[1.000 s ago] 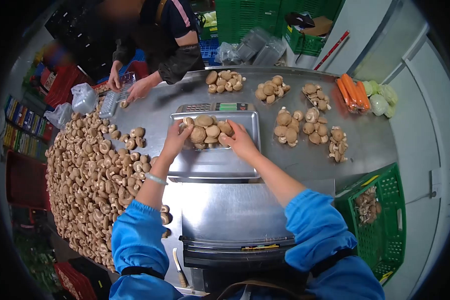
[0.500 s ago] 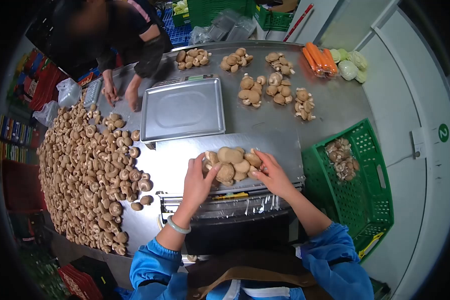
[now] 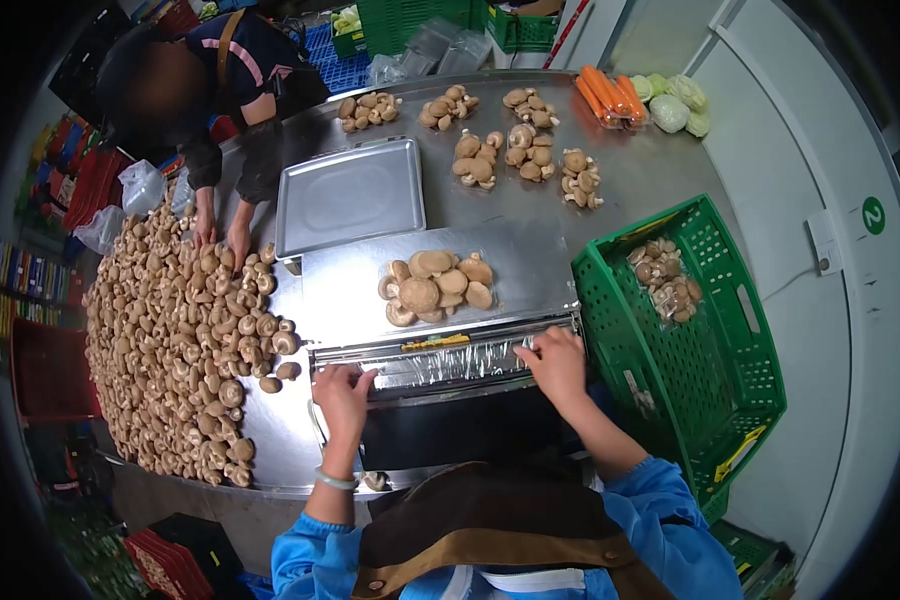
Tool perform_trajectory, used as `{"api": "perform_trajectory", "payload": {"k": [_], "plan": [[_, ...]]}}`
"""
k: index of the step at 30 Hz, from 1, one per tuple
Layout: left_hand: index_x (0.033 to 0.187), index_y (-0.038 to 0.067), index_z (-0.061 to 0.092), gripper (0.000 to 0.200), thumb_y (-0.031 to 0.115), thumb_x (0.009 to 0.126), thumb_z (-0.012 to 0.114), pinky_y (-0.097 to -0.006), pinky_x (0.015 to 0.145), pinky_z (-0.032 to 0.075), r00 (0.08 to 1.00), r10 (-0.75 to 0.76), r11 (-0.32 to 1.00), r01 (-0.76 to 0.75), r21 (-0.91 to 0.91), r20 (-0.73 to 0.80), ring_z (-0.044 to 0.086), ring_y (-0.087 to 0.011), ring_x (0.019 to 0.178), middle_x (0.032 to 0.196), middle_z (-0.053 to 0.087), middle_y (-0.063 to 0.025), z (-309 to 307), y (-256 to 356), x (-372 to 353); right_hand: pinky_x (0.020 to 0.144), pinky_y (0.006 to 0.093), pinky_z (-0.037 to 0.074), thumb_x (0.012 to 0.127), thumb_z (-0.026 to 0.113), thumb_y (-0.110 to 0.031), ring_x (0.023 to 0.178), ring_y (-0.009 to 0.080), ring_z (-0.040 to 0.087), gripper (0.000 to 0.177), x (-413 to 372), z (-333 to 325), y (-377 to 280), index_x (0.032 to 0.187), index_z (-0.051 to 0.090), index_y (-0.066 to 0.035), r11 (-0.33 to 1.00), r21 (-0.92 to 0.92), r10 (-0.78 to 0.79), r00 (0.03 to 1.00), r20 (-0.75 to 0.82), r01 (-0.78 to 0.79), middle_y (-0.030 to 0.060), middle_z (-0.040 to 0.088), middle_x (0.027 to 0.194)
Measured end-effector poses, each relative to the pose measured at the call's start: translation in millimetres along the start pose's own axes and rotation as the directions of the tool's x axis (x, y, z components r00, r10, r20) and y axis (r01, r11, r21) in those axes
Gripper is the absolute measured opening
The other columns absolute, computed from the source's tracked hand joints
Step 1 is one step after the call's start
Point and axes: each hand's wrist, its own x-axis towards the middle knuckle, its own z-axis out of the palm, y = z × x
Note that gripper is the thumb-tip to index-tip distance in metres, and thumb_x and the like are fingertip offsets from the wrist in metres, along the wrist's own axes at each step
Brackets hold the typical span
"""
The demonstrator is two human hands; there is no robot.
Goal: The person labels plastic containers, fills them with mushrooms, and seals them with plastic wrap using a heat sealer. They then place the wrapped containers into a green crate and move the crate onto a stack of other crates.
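Both hands are at the near edge of the wrapping station. The left hand (image 3: 342,392) has its fingers (image 3: 362,378) curled down onto the left end of the cling film (image 3: 448,366). The right hand (image 3: 556,362) has its fingers (image 3: 528,350) closed on the right end of the same film, which lies stretched between them across the roll slot.

Just beyond the film, at 12 o'clock from the hands, a clear tray of mushrooms (image 3: 436,285) sits on the steel wrapping plate (image 3: 340,300), apart from both hands.

Further off at 12 o'clock stands the scale pan (image 3: 350,195), and past it several small heaps of sorted mushrooms (image 3: 490,155) lie on the table (image 3: 650,180).

At 9 to 10 o'clock a broad pile of loose mushrooms (image 3: 170,330) covers the table's left side, and some lie just beside the wrapping plate. A co-worker's hands (image 3: 220,236) rest in that pile at 11 o'clock.

At 3 o'clock a green crate (image 3: 710,400) stands just beside the right hand, with a wrapped pack (image 3: 665,282) inside it. Carrots (image 3: 606,95) and cabbages (image 3: 670,105) lie at 1 o'clock.
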Motion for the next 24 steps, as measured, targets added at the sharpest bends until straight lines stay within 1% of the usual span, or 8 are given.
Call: {"api": "perform_trajectory", "payload": {"k": [2,4,6,11,14,15,17,24], "plan": [[0.074,0.0,0.065,0.022,0.02,0.077,0.073,-0.0372,0.066,0.044,0.996,-0.038,0.985,0.05,-0.165,0.078,0.056,-0.0326,0.074,0.077,0.061,-0.0133,22,-4,7,0.072,0.0387,0.041,0.08,0.069,-0.033,0.078,0.0284,0.056,0.029,6,8,-2,0.073,0.063,-0.005,0.988,0.118,-0.097,0.995,-0.027,0.099,0.0074,0.058,0.076],[0.076,0.0,0.06,0.025,0.022,0.089,0.063,-0.0326,0.068,0.044,0.866,-0.229,0.78,0.436,-0.449,0.444,0.057,-0.0208,0.067,0.07,0.06,-0.0082,16,-22,22,0.062,0.0332,0.042,0.089,0.061,-0.025,0.064,0.0229,0.054,0.026,13,-15,6,0.074,0.059,-0.004,0.882,0.429,0.072,0.954,0.29,-0.196,0.0048,0.058,0.069],[0.075,0.004,0.058,0.026,0.025,0.091,0.059,-0.0314,0.068,0.045,0.794,0.039,0.503,0.509,-0.699,0.606,0.058,-0.0165,0.069,0.07,0.06,-0.0066,-35,-17,43,0.054,0.0249,0.038,0.094,0.053,-0.019,0.06,0.0076,0.044,0.023,20,-54,22,0.075,0.052,-0.006,0.465,0.775,-0.077,0.852,0.518,-0.429,0.0008,0.053,0.065],[0.083,0.008,0.05,0.023,0.027,0.093,0.058,-0.0348,0.083,0.049,0.916,0.262,-0.253,0.368,-0.894,0.303,0.062,-0.0238,0.086,0.092,0.064,-0.0142,-83,22,107,0.078,0.0336,0.041,0.095,0.05,-0.018,0.08,0.0222,0.054,0.016,80,-95,-8,0.088,0.051,-0.004,-0.38,0.904,-0.284,0.955,0.086,-0.195,0.0129,0.061,0.087],[0.097,0.005,0.053,0.022,0.026,0.099,0.046,-0.0418,0.107,0.035,0.987,0.136,-0.118,0.098,-0.988,0.082,0.053,-0.0299,0.116,0.122,0.056,-0.0212,-33,57,157,0.099,0.0363,0.039,0.097,0.048,-0.014,0.11,0.0268,0.057,0.015,142,-72,-50,0.096,0.053,0.0,-0.178,0.984,-0.026,1.0,-0.013,0.008,0.0191,0.063,0.112],[0.096,0.003,0.052,0.026,0.026,0.101,0.041,-0.0358,0.104,0.036,0.988,0.068,0.427,0.096,-0.899,0.138,0.054,-0.0282,0.114,0.122,0.056,-0.0184,15,52,174,0.093,0.0353,0.044,0.098,0.046,-0.016,0.104,0.0237,0.061,0.017,175,-13,-38,0.097,0.052,-0.001,0.452,0.891,-0.007,1.0,-0.025,0.026,0.0136,0.066,0.108],[0.096,0.002,0.048,0.025,0.025,0.1,0.041,-0.0358,0.08,0.047,0.95,0.113,0.75,0.111,-0.652,0.292,0.061,-0.0282,0.085,0.085,0.061,-0.0127,54,44,172,0.073,0.0425,0.048,0.095,0.05,-0.021,0.08,0.0373,0.062,0.019,183,37,-27,0.095,0.049,-0.002,0.811,0.585,-0.084,0.992,0.099,0.01,0.0214,0.064,0.088],[0.101,0.001,0.054,0.023,0.023,0.098,0.05,-0.0328,0.074,0.047,0.765,0.178,0.625,0.398,-0.671,0.619,0.057,-0.0166,0.081,0.086,0.062,-0.0072,52,25,135,0.069,0.0403,0.047,0.091,0.057,-0.027,0.073,0.0339,0.059,0.028,133,19,-34,0.101,0.055,-0.001,0.73,0.672,-0.228,0.88,0.417,-0.128,0.0143,0.062,0.083]]}}
